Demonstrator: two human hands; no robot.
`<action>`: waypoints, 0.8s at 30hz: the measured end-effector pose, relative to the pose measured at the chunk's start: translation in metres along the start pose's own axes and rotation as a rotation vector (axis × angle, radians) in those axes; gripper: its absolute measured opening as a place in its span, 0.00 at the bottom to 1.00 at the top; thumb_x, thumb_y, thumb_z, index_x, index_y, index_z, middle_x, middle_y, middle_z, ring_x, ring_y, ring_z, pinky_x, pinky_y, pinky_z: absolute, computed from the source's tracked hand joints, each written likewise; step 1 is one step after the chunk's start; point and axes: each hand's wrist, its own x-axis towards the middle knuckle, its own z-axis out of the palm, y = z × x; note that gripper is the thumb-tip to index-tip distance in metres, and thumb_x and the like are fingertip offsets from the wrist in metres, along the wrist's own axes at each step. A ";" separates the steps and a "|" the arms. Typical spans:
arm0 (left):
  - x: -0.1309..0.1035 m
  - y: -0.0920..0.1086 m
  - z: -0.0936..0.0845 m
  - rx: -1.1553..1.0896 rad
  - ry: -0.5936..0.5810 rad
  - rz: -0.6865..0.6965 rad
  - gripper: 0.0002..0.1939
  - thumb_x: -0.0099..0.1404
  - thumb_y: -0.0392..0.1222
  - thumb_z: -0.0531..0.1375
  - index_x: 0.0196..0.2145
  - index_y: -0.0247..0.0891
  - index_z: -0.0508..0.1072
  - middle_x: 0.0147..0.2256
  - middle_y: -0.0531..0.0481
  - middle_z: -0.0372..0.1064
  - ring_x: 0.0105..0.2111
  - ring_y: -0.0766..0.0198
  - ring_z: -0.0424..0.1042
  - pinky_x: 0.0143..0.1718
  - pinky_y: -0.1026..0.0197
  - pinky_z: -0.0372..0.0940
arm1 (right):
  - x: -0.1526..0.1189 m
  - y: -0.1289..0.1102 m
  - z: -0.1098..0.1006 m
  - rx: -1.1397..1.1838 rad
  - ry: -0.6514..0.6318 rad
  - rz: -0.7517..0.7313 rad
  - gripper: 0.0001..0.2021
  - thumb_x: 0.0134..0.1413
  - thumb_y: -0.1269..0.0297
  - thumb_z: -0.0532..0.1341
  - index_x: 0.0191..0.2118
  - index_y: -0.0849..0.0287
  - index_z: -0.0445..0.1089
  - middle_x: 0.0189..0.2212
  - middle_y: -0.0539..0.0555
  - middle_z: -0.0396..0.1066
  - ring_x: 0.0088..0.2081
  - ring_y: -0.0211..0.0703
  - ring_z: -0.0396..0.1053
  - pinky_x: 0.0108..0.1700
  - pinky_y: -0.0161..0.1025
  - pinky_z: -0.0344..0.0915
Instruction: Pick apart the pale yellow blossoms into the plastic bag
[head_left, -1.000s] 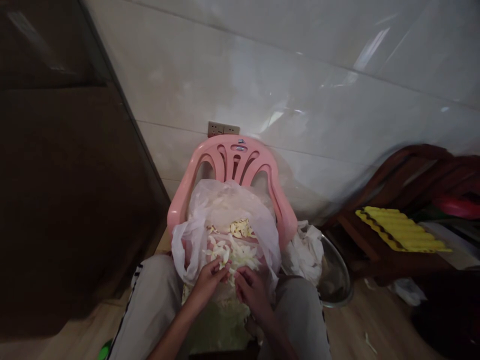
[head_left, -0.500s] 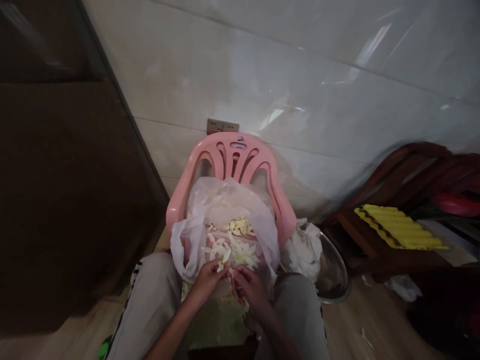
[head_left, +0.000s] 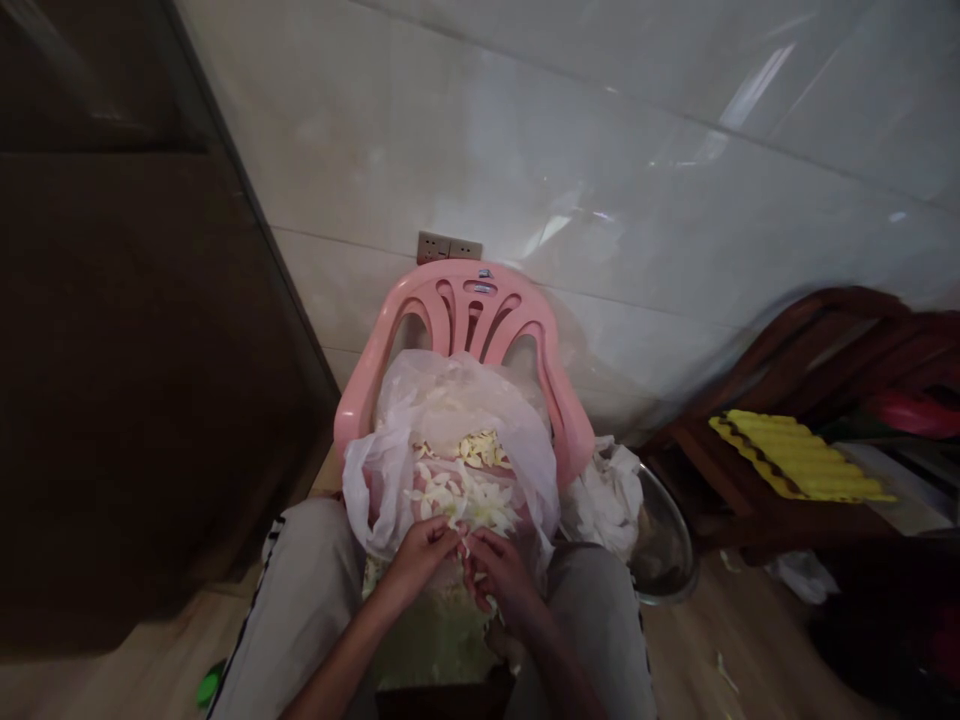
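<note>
My left hand point(head_left: 426, 552) pinches a small pale flower piece at the near edge of an open plastic bag point(head_left: 450, 390). Close beside it, my right hand point(head_left: 495, 565) has its fingers closed at the same spot; what they hold is too small to make out. Just beyond the fingertips lie white flowers point(head_left: 487, 503) on the bag. Farther back is a small heap of yellowish petals point(head_left: 482, 449). A pink plastic chair point(head_left: 358, 400) bears the bag.
To the right of the chair are a crumpled white bag point(head_left: 611, 500) and a metal basin point(head_left: 675, 550). A dark wooden chair point(head_left: 697, 460) holds a yellow ridged item point(head_left: 795, 458). A green object point(head_left: 210, 685) lies on the floor at lower left.
Both hands remain near the bag's front edge, fingertips now closer together. The white petal at my left fingertips has shifted slightly. The view has moved a little.
</note>
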 end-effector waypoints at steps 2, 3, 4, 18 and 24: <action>0.000 0.001 0.000 0.006 -0.022 0.019 0.22 0.56 0.61 0.62 0.22 0.37 0.72 0.19 0.55 0.67 0.22 0.65 0.64 0.28 0.63 0.59 | -0.001 -0.001 0.000 0.014 -0.014 0.022 0.22 0.50 0.41 0.63 0.33 0.58 0.67 0.18 0.44 0.64 0.16 0.31 0.62 0.15 0.27 0.52; 0.000 0.001 -0.001 0.014 -0.033 0.031 0.22 0.57 0.61 0.62 0.22 0.37 0.73 0.19 0.55 0.67 0.22 0.65 0.64 0.28 0.63 0.59 | -0.001 -0.001 0.000 0.025 -0.020 0.030 0.22 0.50 0.41 0.63 0.33 0.58 0.67 0.19 0.44 0.65 0.17 0.31 0.62 0.16 0.27 0.52; 0.000 0.001 -0.001 0.026 -0.042 0.042 0.22 0.57 0.61 0.62 0.22 0.37 0.73 0.18 0.55 0.66 0.22 0.65 0.64 0.28 0.63 0.59 | -0.001 -0.001 -0.001 0.037 -0.026 0.034 0.22 0.49 0.41 0.63 0.33 0.58 0.67 0.20 0.45 0.65 0.17 0.31 0.63 0.16 0.27 0.52; -0.001 0.000 -0.004 0.131 -0.069 0.033 0.21 0.59 0.58 0.58 0.21 0.38 0.68 0.19 0.56 0.64 0.23 0.65 0.63 0.29 0.64 0.57 | 0.003 0.003 -0.007 -0.082 -0.031 0.013 0.23 0.49 0.40 0.64 0.30 0.60 0.69 0.18 0.46 0.65 0.16 0.31 0.61 0.14 0.28 0.53; 0.000 -0.002 -0.006 0.164 -0.046 0.016 0.20 0.58 0.57 0.58 0.20 0.39 0.66 0.19 0.56 0.63 0.23 0.65 0.62 0.28 0.63 0.55 | 0.001 0.006 -0.006 -0.312 0.087 -0.155 0.20 0.55 0.44 0.60 0.31 0.59 0.71 0.19 0.46 0.65 0.17 0.33 0.60 0.17 0.30 0.55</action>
